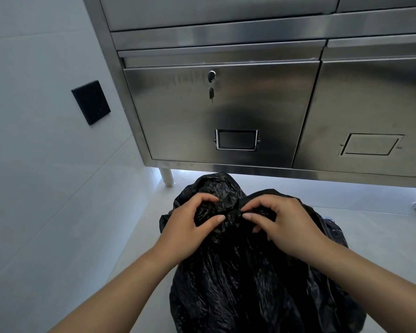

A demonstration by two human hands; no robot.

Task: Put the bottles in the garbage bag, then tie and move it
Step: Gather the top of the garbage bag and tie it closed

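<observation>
While you work the neck of the garbage bag (250,280), the task looks to be in its tying stage.

From the head view, your left hand (187,222) and right hand (283,224) are both clenched on bunched black plastic at the top of the bag, thumbs almost meeting at the gathered middle, with loose flaps standing up behind them. The bag sits full and bulging on the pale floor (370,227), just in front of the steel cabinet (221,111) with its keyed drawer. No bottles show anywhere outside it, so loading seems done, though you cannot see inside. A finished knot is not visible; tightening it and carrying the bag away appear to remain.
</observation>
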